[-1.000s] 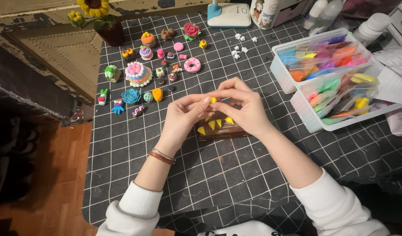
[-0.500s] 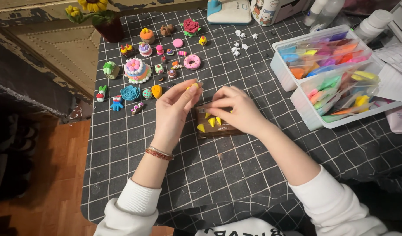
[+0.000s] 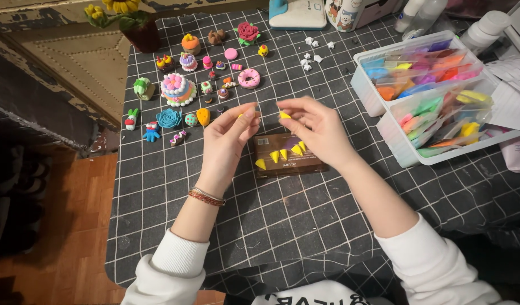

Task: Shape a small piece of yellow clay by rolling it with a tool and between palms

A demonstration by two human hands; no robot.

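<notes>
Over a black gridded cutting mat (image 3: 305, 220), my left hand (image 3: 229, 138) pinches a tiny bit of yellow clay (image 3: 241, 116) between thumb and fingers. My right hand (image 3: 319, 127) holds another small yellow clay piece (image 3: 284, 115) at its fingertips. The hands are a little apart. Below them lies a brown card (image 3: 288, 165) with several yellow clay cones (image 3: 282, 153) standing on it.
Several small clay figures lie at the upper left: a tiered cake (image 3: 177, 89), a pink donut (image 3: 248, 78), a blue rose (image 3: 169, 118). Two clear boxes of coloured clay (image 3: 435, 90) stand at the right. A sunflower pot (image 3: 140, 31) is at the back left. White clay bits (image 3: 312, 53) lie beyond.
My hands were together over the brown card. They have lifted and moved apart, each now holding a small yellow piece.
</notes>
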